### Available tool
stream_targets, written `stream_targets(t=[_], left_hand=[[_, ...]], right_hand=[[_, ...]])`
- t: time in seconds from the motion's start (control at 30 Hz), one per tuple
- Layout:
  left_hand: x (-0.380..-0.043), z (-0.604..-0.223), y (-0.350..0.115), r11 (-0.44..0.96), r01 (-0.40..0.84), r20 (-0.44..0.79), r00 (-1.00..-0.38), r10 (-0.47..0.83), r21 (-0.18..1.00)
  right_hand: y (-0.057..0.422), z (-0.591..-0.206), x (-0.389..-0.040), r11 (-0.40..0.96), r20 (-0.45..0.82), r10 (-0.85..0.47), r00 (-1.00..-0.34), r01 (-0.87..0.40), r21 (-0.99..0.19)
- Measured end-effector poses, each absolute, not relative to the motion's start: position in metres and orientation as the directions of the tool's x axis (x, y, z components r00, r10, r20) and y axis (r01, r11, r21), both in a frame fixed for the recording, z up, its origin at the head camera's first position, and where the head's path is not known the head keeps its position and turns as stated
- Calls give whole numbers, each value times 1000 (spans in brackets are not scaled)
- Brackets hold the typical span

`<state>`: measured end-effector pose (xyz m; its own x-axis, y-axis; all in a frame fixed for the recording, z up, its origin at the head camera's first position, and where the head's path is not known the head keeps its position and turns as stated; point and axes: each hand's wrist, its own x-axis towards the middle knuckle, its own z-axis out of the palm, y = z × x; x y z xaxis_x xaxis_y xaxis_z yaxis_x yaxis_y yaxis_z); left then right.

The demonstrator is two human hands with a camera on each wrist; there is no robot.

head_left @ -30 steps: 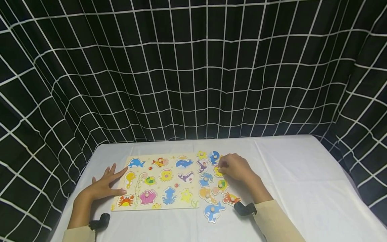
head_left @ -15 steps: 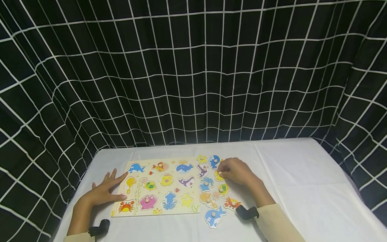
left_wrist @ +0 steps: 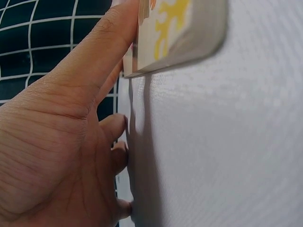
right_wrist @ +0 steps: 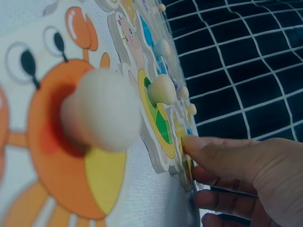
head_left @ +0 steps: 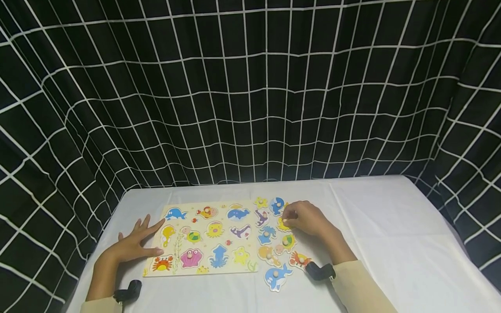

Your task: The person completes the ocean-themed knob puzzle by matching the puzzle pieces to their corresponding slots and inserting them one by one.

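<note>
Bent at the fingers, the right hand (head_left: pixel 307 218) pinches one yellow piece (head_left: pixel 281 225), whose knob is mostly hidden, among the loose pieces just right of the board. Fingers spread and fairly straight, the left hand (head_left: pixel 135 244) rests with its thumb and index finger touching the left edge of the single puzzle board (head_left: pixel 205 244).

Nine loose pieces lie on the white tablecloth (head_left: pixel 375 243), counting the yellow one: at the far end one star (head_left: pixel 260 202) and one round blue piece (head_left: pixel 276 207); then one purple piece (head_left: pixel 262 218); in the middle one blue squid (head_left: pixel 267 235) and one turtle (head_left: pixel 286 243); nearer, one orange seahorse (head_left: pixel 268 255), one crab (head_left: pixel 299 259) and, nearest, one blue whale (head_left: pixel 275 277).

On the board are eleven sea-creature shapes in three rows: three far, four in the middle, four near. Two of them carry knobs and sit in their recesses: one red-and-yellow fish (head_left: pixel 207 212) in the far row and one pink shell (head_left: pixel 191 258) in the near row. Nine others show printed pictures.

Two beige sleeves (head_left: pixel 362 284) and two black wrist devices (head_left: pixel 321 271) show, one per arm. Black cloth (head_left: pixel 258 104) with white grid lines hangs left, right and far.
</note>
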<state>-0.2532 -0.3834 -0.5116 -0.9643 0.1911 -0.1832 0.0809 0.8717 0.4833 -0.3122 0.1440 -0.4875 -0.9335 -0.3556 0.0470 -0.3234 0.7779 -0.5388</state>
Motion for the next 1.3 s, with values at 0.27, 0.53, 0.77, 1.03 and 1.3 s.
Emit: stream_targets(t=[0.27, 0.53, 0.77, 1.03, 1.3], left_hand=[[-254, -515, -386, 867, 74, -176, -967, 183, 492], [-251, -511, -384, 844, 97, -162, -964, 212, 528], [-254, -516, -387, 859, 95, -173, -963, 207, 503], [-253, -513, -388, 856, 93, -171, -963, 207, 508], [-246, -498, -376, 864, 64, -205, -960, 190, 499]], right_hand=[[147, -489, -315, 749, 42, -384, -922, -338, -570], [149, -482, -313, 728, 82, -398, -914, -369, -578], [148, -474, -312, 702, 120, -402, -908, -390, -596], [137, -461, -307, 696, 147, -385, -911, -392, -602], [127, -449, -298, 702, 169, -395, -903, -416, -578]])
